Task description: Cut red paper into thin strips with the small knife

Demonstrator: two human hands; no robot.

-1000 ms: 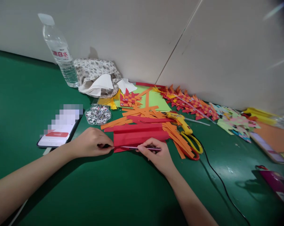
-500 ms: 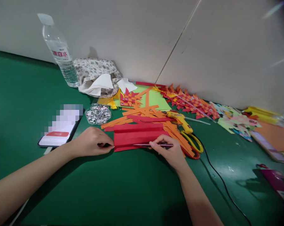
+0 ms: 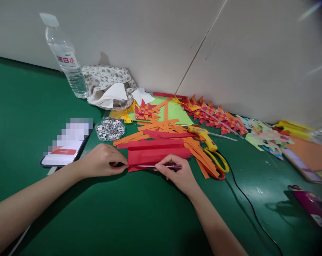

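A creased sheet of red paper (image 3: pixel 150 154) lies on the green table with folds running along its length. My left hand (image 3: pixel 107 161) is closed, its fingertips pinching the lower left corner of that paper. Held like a pen in my right hand (image 3: pixel 177 172) is a slim pointed craft knife (image 3: pixel 147 166), its tip directed left along the fold near the paper's front edge. The tip rests close to my left fingertips. Behind the sheet are loose orange paper strips (image 3: pixel 203 165) and a few red strips (image 3: pixel 166 134).
A phone (image 3: pixel 67 144) and a clear case of googly eyes (image 3: pixel 110 129) lie left. Behind are a water bottle (image 3: pixel 67 62) and tissue pouch (image 3: pixel 107 78). To the right are a yellow glue gun (image 3: pixel 206 137), scissors handles (image 3: pixel 223 165), a black cord (image 3: pixel 246 201) and woven paper fish (image 3: pixel 214 113).
My right hand has slid left along the fold, bringing the craft knife's tip near the left end of the red paper. My left hand keeps its pinch on the corner.
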